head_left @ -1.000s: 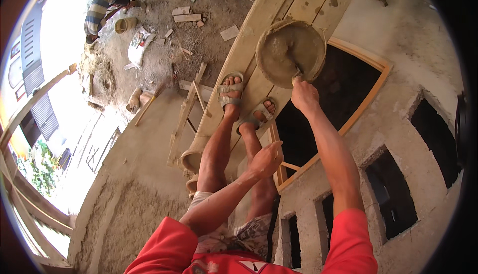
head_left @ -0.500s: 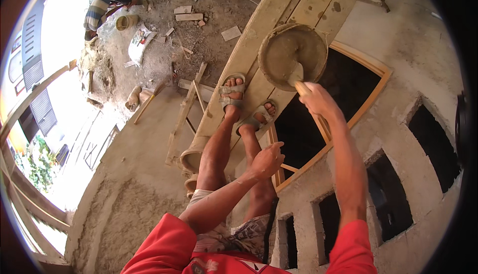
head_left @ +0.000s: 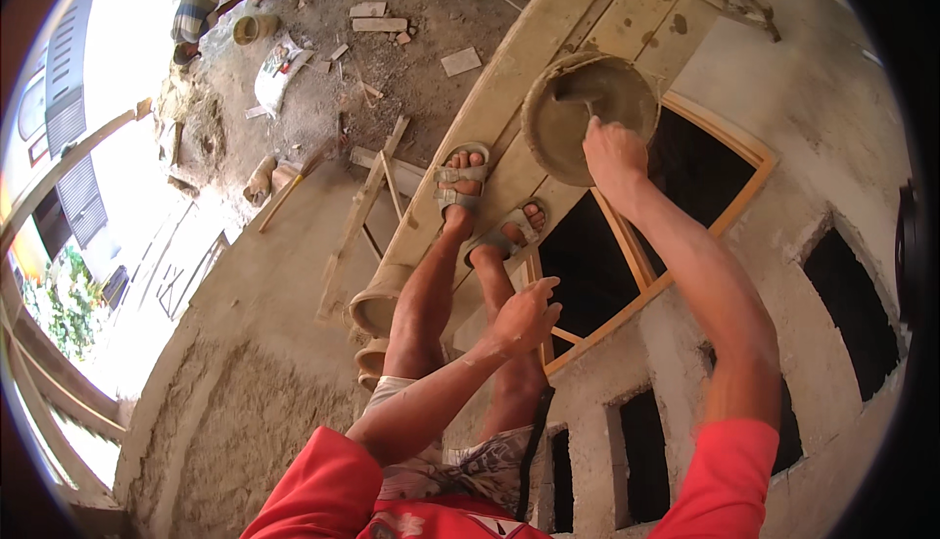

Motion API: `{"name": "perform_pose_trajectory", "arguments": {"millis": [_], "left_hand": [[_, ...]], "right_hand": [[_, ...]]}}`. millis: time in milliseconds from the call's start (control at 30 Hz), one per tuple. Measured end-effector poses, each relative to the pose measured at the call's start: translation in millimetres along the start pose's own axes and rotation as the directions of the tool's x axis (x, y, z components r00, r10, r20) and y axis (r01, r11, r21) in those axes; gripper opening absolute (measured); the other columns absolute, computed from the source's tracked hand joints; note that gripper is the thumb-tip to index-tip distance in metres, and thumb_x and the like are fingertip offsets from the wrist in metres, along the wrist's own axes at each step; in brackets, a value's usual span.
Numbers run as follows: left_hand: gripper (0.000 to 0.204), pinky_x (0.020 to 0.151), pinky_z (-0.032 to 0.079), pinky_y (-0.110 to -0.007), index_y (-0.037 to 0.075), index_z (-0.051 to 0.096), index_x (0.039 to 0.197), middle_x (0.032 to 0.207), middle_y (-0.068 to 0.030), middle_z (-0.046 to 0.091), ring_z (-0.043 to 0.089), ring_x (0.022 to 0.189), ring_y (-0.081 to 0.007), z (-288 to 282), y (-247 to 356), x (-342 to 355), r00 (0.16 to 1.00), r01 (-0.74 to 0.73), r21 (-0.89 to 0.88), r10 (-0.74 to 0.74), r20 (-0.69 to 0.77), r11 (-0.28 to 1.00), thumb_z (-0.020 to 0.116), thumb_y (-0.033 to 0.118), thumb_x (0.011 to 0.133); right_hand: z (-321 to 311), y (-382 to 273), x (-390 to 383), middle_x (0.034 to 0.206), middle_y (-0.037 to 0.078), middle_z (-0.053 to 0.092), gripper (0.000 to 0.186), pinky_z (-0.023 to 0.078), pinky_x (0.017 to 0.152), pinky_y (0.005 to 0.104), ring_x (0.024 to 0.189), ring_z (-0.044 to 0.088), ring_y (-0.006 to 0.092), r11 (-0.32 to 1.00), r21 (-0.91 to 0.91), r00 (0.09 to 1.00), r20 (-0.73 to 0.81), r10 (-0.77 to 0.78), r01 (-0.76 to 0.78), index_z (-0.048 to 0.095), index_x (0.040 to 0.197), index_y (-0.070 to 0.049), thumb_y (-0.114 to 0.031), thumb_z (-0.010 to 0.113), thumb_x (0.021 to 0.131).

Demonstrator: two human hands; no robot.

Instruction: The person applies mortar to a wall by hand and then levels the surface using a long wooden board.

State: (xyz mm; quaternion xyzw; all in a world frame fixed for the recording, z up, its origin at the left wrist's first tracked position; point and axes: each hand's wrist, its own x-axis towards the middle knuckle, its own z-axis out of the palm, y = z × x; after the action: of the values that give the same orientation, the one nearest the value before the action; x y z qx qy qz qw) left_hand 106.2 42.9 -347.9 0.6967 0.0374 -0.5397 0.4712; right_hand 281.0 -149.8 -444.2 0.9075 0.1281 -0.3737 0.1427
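My right hand is closed around the handle of a trowel, over the near side of a round bucket. The trowel's blade is partly sunk in the wet grey mortar inside, and its handle is mostly hidden by my fingers. The bucket stands on the wooden planks, just beyond my sandalled feet. My left hand hangs in the air above my legs, holding nothing, its fingers loosely bent and apart.
A wood-framed window opening and several dark wall slots lie to the right. Wooden supports stand left of the planks. Far below left, a person bends near another bucket, a white sack and rubble.
My right hand has moved up over the bucket, pushing the trowel further into the mortar toward its far side. My left hand has hardly moved. The person below has shifted slightly.
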Motion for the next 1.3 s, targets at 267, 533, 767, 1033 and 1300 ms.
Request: {"name": "perform_pose_trajectory", "arguments": {"millis": [267,533,767,1033,1300], "left_hand": [[0.044,0.09,0.046,-0.043,0.0,0.046,0.124,0.112,-0.0239,0.058,0.057,0.106,-0.0367,4.1,6.7,1.5,0.998,-0.017,-0.048,0.014,-0.063,0.999,0.058,0.014,0.085],[0.044,0.089,0.046,-0.043,0.001,0.047,0.124,0.112,-0.023,0.058,0.057,0.105,-0.0366,11.4,20.1,9.1,1.0,-0.016,-0.059,0.015,-0.018,0.998,0.058,0.015,0.084],[0.044,0.09,0.045,-0.043,0.0,0.046,0.124,0.111,-0.023,0.058,0.056,0.106,-0.0366,10.2,15.5,10.3,1.0,-0.007,0.008,0.007,-0.019,1.0,0.057,0.017,0.085],[0.044,0.089,0.046,-0.042,-0.003,0.046,0.123,0.109,-0.023,0.059,0.056,0.107,-0.0363,3.7,23.1,16.4,1.0,0.011,0.04,-0.011,0.01,0.999,0.056,0.016,0.085],[0.046,0.09,0.045,-0.042,-0.003,0.045,0.125,0.112,-0.0237,0.058,0.055,0.108,-0.0372,-0.8,20.1,15.1,0.999,0.035,-0.061,-0.035,0.001,0.998,0.057,0.016,0.085]], "right_hand": [[-8.3,21.4,17.2,0.106,0.028,0.062,0.03,0.052,0.084,0.0422,0.1,0.062,0.0375,0.827,0.517,0.952,0.3,0.067,-0.221,0.06,0.109,0.0,-0.007,0.053,0.081],[-4.9,-7.3,-5.8,0.097,0.025,0.065,0.034,0.052,0.08,0.0438,0.096,0.064,0.0354,0.832,0.489,0.937,0.336,0.097,-0.262,0.055,0.111,0.002,-0.007,0.055,0.079],[-91.7,67.3,-85.4,0.075,0.018,0.067,0.013,0.055,0.066,0.0421,0.076,0.068,0.0335,0.959,0.282,0.992,0.102,-0.071,0.039,0.056,0.094,-0.004,-0.005,0.055,0.08],[-30.2,92.6,6.5,0.091,0.021,0.068,0.018,0.053,0.07,0.0445,0.077,0.067,0.033,0.933,0.308,0.961,0.254,0.107,-0.185,0.065,0.088,0.002,0.001,0.053,0.075],[-5.7,96.9,21.5,0.063,0.009,0.052,0.009,0.038,0.039,0.0319,0.047,0.05,0.019,0.46,0.683,0.756,0.653,-0.037,-0.567,0.054,0.087,0.002,-0.003,0.055,0.079]]}}
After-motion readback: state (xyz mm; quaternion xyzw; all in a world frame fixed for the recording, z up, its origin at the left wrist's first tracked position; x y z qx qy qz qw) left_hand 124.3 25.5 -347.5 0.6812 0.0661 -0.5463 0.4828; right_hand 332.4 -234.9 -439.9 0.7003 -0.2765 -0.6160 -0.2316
